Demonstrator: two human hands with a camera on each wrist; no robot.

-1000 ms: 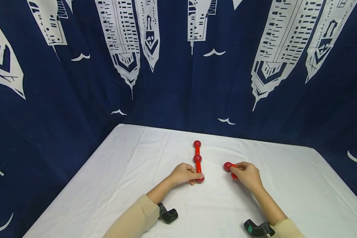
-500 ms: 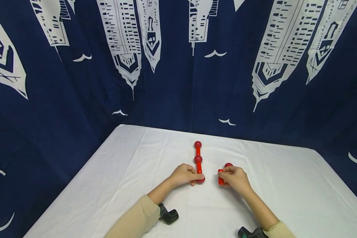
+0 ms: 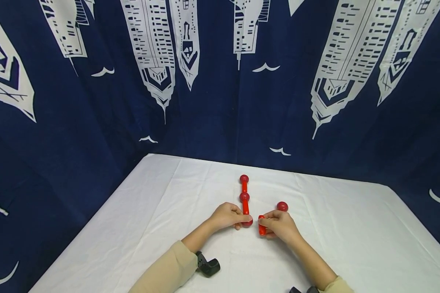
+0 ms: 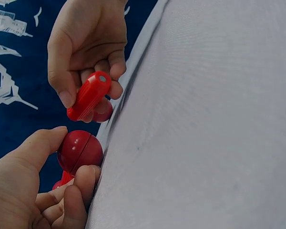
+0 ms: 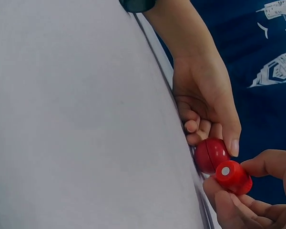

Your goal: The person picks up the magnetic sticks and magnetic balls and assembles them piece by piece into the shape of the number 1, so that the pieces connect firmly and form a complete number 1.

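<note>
My left hand (image 3: pixel 225 215) pinches the nearest red ball (image 4: pixel 80 152) of a straight chain lying on the table. That chain runs away from me: a red magnetic rod (image 3: pixel 245 206), a middle ball (image 3: pixel 244 197), another rod (image 3: pixel 244 186) and a far ball (image 3: pixel 244 178). Just to the right, my right hand (image 3: pixel 283 226) grips a loose red magnetic rod (image 3: pixel 262 226) between thumb and fingers. Its end shows a small grey metal disc in the left wrist view. In the head view a gap separates this rod from the held ball. Behind the right hand sits a single red ball (image 3: pixel 282 206).
A white cloth covers the table (image 3: pixel 176 195). Behind it hangs a dark blue curtain (image 3: pixel 212 122) with white building prints. Black wrist devices sit at both cuffs, the left one (image 3: pixel 207 266) showing more fully.
My right hand has carried the rod left and nearer to me, away from the single ball and close to the left hand. The left hand keeps its hold on the chain's ball.
</note>
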